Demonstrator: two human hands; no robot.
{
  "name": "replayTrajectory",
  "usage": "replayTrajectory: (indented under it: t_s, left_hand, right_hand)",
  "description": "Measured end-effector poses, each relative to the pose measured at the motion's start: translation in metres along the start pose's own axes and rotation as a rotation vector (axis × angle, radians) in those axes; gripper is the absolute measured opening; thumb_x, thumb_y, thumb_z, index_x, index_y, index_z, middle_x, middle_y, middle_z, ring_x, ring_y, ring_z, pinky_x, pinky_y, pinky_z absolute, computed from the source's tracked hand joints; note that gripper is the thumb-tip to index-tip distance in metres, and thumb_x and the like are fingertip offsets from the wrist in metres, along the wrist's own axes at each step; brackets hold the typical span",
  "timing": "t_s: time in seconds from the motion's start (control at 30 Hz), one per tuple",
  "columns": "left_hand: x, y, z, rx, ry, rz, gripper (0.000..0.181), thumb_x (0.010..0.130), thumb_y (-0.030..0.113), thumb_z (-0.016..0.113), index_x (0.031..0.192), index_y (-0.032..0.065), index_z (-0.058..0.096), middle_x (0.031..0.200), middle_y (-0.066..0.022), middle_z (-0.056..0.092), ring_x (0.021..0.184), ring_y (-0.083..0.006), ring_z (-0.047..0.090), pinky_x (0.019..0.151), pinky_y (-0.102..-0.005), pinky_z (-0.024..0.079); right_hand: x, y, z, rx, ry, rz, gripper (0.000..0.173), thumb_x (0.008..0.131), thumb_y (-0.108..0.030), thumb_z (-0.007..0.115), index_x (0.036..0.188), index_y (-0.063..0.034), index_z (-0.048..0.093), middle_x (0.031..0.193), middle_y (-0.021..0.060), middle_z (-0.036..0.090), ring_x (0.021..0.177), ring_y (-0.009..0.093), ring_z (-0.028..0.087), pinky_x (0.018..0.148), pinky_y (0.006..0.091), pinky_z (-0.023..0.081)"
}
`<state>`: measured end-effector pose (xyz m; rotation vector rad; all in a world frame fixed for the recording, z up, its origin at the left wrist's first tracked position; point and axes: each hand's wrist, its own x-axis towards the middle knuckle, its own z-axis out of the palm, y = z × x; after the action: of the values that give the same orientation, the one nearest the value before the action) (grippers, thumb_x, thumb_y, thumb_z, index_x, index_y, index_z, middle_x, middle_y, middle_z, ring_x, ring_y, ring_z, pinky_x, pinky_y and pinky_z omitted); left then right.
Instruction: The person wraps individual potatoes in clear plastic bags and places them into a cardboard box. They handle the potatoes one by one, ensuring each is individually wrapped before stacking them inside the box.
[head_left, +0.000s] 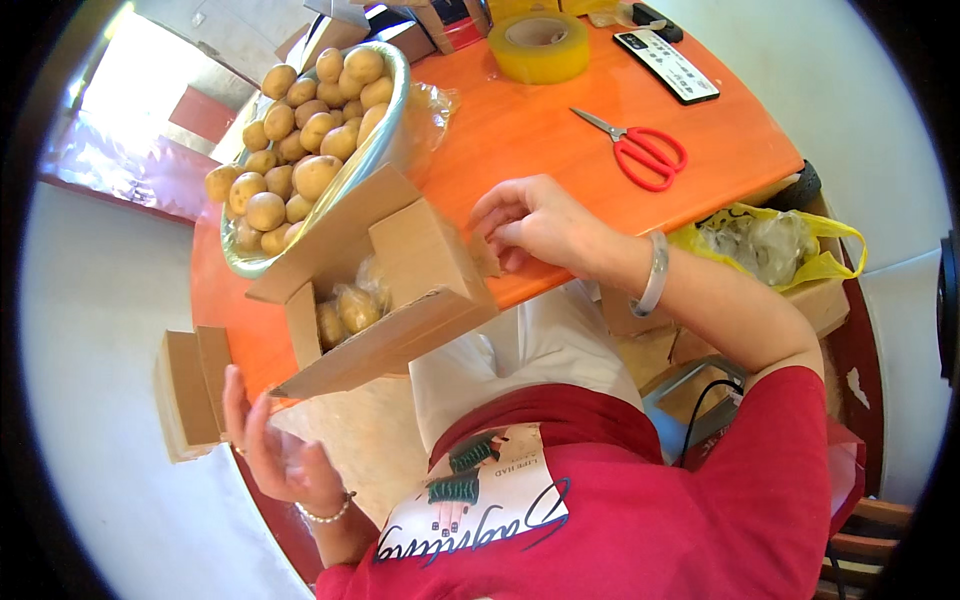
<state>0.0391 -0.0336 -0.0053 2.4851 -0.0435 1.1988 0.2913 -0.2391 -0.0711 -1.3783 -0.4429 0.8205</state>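
A cardboard box (390, 300) with raised flaps lies tilted at the table's near edge, its opening facing left. Inside it are several potatoes (358, 308) in clear plastic film. My right hand (529, 221), with a bangle at the wrist, is at the box's right end, fingers curled beside a small cardboard flap (484, 253); whether they grip it is unclear. Off the box's lower left corner, my left hand (281, 450) is raised, holding nothing, fingers apart. Behind the box stands a pale blue basin (401, 82) lined with plastic and heaped with loose potatoes (316, 175).
Red-handled scissors (649, 154), a roll of yellow tape (538, 49) and a white-faced flat device (667, 66) lie on the orange table (517, 127). Another cardboard box (187, 394) is at the left. A yellow plastic bag (772, 244) sits beyond the table's right edge.
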Motion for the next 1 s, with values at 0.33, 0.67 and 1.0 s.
replayTrajectory:
  t_s: [0.33,0.67,1.0]
  left_hand:
    - [0.048,0.052,0.047,0.388,-0.537,0.192,0.064,0.066,0.021,0.08,0.121,0.0026,0.054,0.125,-0.0145,0.056,0.114,-0.0299,0.054,0.1,-0.0476,0.036]
    - [0.061,0.048,0.053,0.376,-0.549,0.093,0.074,0.061,0.019,0.083,0.126,0.0011,0.052,0.102,-0.0152,0.065,0.091,-0.0289,0.063,0.081,-0.038,0.047]
    - [0.06,0.044,0.056,0.376,-0.532,0.095,0.066,0.064,0.017,0.081,0.124,0.0019,0.056,0.1,-0.0166,0.065,0.09,-0.0311,0.062,0.08,-0.0382,0.049]
  right_hand:
    - [0.02,0.011,0.01,-0.1,0.009,-0.143,0.036,0.073,0.003,0.063,0.106,0.0136,0.055,0.071,0.0156,0.064,0.055,0.018,0.061,0.045,0.0295,0.05]
    - [0.015,0.005,0.01,0.056,-0.039,-0.123,0.031,0.076,0.01,0.055,0.106,0.0134,0.056,0.083,0.0177,0.065,0.066,0.019,0.064,0.055,0.0285,0.053]
    - [0.0,0.002,0.001,-0.043,-0.001,0.08,0.035,0.083,0.004,0.05,0.117,0.0122,0.051,0.088,0.0155,0.063,0.065,0.019,0.063,0.053,0.0281,0.054]
